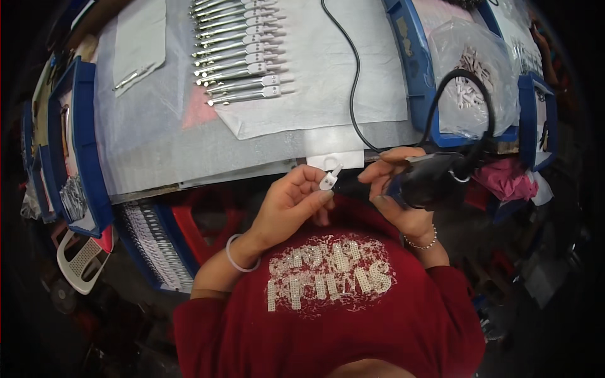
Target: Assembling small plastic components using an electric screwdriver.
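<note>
Between the thumb and fingers of my left hand (296, 200) is a small white plastic piece (328, 181) with dark dots on its face and a narrow tip. My right hand (396, 189) is wrapped round a black corded power tool (432, 181), whose working end is hidden. A gap separates the tool from the white piece. Both hands are just off the table's near edge, beside a white plate with a round cutout (334, 157). Farther back, a row of metal rods with white ends (242, 66) lies on a white sheet (315, 82).
At the right, a blue bin (413, 75) holds a clear bag of small pale parts (469, 82). The tool's black cable (356, 69) crosses the table. Blue bins (94, 151) stand at the left, near a tray of metal parts (151, 246) and a white plastic chair (82, 261).
</note>
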Action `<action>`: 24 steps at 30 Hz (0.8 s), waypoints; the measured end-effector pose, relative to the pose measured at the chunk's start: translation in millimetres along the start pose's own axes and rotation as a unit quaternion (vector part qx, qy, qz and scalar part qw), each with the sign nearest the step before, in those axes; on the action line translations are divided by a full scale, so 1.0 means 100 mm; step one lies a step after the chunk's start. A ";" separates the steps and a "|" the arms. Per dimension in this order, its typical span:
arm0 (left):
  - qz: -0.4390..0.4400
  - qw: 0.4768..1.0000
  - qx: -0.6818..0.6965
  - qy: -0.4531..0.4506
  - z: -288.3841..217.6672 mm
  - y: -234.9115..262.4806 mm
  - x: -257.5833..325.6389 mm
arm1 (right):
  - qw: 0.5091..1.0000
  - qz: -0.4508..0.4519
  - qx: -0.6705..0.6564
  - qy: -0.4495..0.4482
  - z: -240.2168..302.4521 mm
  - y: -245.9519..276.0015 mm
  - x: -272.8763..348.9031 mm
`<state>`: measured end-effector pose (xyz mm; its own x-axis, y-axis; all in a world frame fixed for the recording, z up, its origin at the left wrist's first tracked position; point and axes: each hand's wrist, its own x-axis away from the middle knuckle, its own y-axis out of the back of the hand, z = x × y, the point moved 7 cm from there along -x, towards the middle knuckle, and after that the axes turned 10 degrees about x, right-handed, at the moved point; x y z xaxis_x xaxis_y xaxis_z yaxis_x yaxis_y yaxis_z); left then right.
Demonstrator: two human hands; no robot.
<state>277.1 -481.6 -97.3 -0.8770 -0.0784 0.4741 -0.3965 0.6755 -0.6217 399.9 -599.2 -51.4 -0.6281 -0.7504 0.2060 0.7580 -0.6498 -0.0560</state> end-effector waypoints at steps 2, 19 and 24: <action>0.027 0.996 0.059 0.061 0.19 -0.02 -0.01 | 0.999 0.008 0.031 -0.021 -0.09 0.02 0.01; -0.020 0.937 0.326 0.126 0.67 -0.02 -0.24 | 0.982 0.055 0.174 -0.048 -0.34 -0.06 0.04; -0.032 0.937 0.325 0.121 0.73 0.07 -0.25 | 0.974 0.067 0.212 -0.034 -0.35 -0.11 -0.01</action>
<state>276.1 -528.5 -158.8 -0.7896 0.1190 0.6020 -0.5967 0.0800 -0.7985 386.4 -595.7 -85.3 -0.5164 -0.8056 0.2902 0.8461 -0.4277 0.3183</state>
